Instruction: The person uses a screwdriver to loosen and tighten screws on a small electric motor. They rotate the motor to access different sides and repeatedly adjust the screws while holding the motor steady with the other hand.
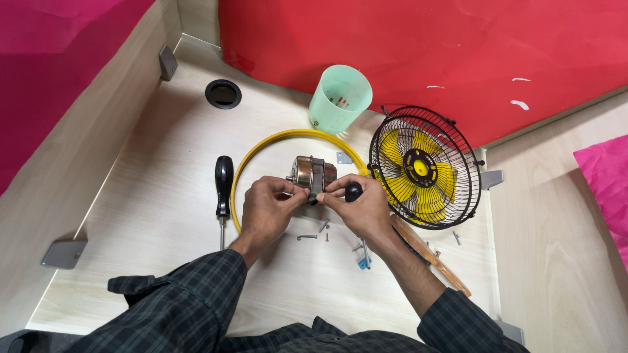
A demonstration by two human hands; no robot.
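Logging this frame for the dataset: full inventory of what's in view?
motor: 1, silver metal, held over desk centre
ring: 1, yellow, flat on desk around motor
fan guard with blades: 1, black grille, yellow blades, right of motor
cup: 1, pale green, tilted, behind ring
screwdriver: 1, black handle, left of ring
screws: several, silver, loose below hands
cable hole: 1, black, far left
left hand: on motor
right hand: on motor, black handle in palm

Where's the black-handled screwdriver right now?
In the head view the screwdriver lies on the desk left of the yellow ring, just left of the left hand, untouched.
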